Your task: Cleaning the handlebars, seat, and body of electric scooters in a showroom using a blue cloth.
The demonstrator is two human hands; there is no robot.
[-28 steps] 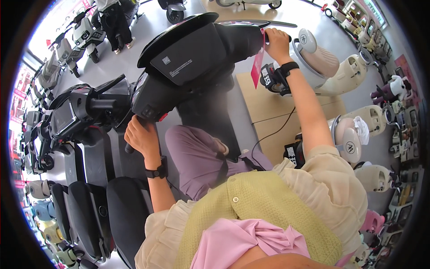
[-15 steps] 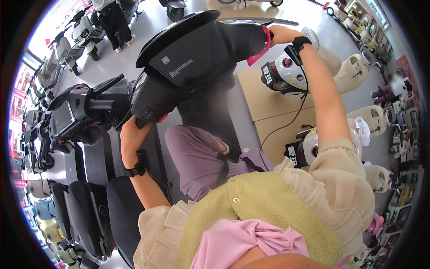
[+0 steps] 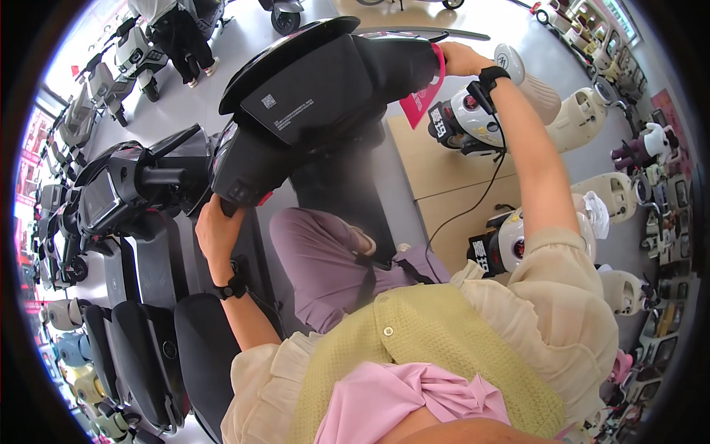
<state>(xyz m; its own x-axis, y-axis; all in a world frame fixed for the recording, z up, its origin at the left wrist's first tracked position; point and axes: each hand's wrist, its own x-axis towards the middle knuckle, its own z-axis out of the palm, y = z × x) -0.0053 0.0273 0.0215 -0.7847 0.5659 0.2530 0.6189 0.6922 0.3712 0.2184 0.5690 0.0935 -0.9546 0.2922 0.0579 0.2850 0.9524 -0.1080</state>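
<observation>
A black electric scooter (image 3: pixel 325 81) spans the upper middle, its wide dash panel carrying a small printed label. The handlebar is turned, with its left end nearer me and its right end farther off. My left hand (image 3: pixel 219 228) is closed around the left grip, just below the switch block (image 3: pixel 238 189). At the far right end, my right hand (image 3: pixel 469 59) wraps the right grip; its fingertips are partly hidden. A pink tag (image 3: pixel 421 105) hangs beside that hand. Black straps circle both wrists, and a thin black cable (image 3: pixel 481 196) runs down from the right one.
Another black scooter (image 3: pixel 111 196) stands close on the left, with black seats (image 3: pixel 140 355) below it. White scooters (image 3: pixel 484 118) stand at right near a tan board (image 3: pixel 414 159). Scooters line both sides of the showroom. A person in black trousers (image 3: pixel 177 44) stands at far left.
The handlebar and both hands have shifted slightly left in the picture. The pink tag has swung out and shows more of its face. Both hands keep their hold.
</observation>
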